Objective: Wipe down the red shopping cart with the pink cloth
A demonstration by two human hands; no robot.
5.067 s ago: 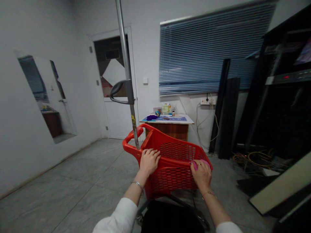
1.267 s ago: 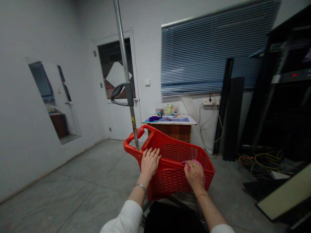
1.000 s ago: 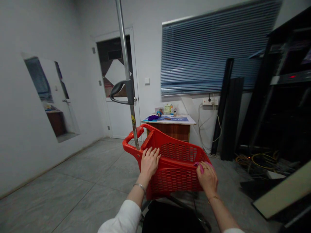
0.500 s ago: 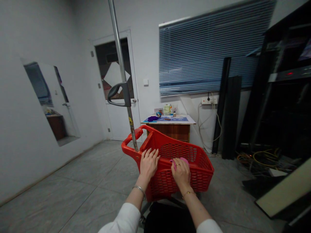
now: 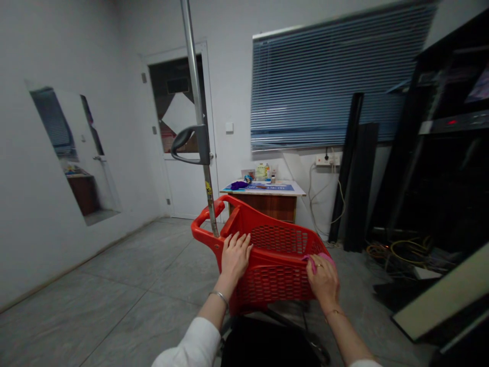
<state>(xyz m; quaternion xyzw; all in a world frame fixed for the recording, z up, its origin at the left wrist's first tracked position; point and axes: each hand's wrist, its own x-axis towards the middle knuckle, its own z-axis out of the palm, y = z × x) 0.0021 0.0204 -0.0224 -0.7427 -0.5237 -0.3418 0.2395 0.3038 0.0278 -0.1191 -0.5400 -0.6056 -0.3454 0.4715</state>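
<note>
A red plastic shopping cart (image 5: 273, 283) with slotted basket walls stands close in front of me. My left hand (image 5: 236, 259) rests on its near rim by the handle end, fingers stretched over the edge. Farther right along the same rim, my right hand (image 5: 324, 279) is closed around a pink cloth (image 5: 327, 259) and presses it on the rim near the cart's front corner. Part of the cloth is hidden under the fingers. A metal pole (image 5: 196, 86) with a grey loop grip (image 5: 191, 145) rises at the cart's handle.
Behind the cart, a small cabinet (image 5: 263, 206) carries a purple cloth (image 5: 239, 185) and several small packages. Black panels (image 5: 357, 188), tangled cables (image 5: 408, 252) and a dark rack (image 5: 454, 168) stand at right. A white door (image 5: 191, 188) and a mirror (image 5: 91, 193) are at left.
My right hand has slid right along the rim with the pink cloth, toward the cart's front corner. My left hand keeps its place on the rim. The view has shifted slightly.
</note>
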